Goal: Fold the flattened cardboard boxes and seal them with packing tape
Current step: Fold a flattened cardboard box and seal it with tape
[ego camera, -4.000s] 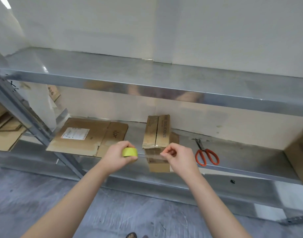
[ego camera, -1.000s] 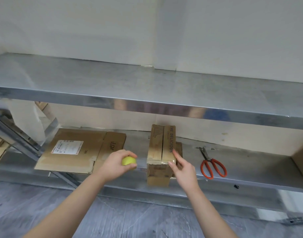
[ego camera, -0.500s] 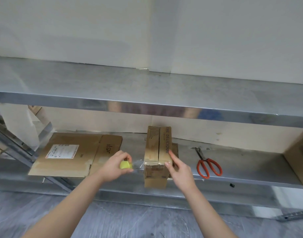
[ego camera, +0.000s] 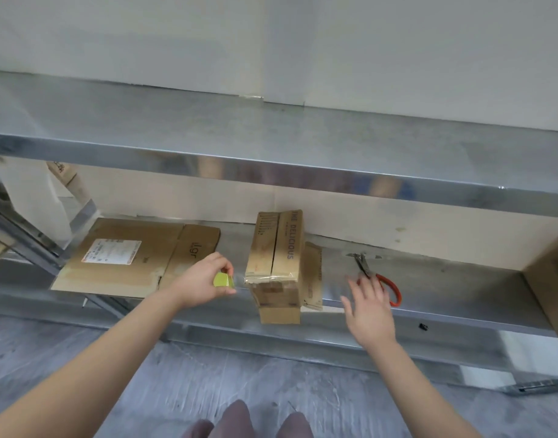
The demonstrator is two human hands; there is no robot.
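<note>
The left hand [ego camera: 198, 281] covers most of the yellow-green tape roll [ego camera: 222, 279]. The right hand [ego camera: 371, 306] is blurred and hides part of the scissors [ego camera: 389, 282]. The label [ego camera: 112, 251] on the flat cardboard [ego camera: 157, 248] is too small to read. A brown box [ego camera: 552, 279] is cut off by the right edge. A small black object [ego camera: 423, 326] on the shelf [ego camera: 461, 320] rim cannot be identified.

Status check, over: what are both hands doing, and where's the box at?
Left hand pinches tape roll, strip stretched to folded box. Right hand open beside the scissors, not gripping. Nothing blocking the box.
</note>
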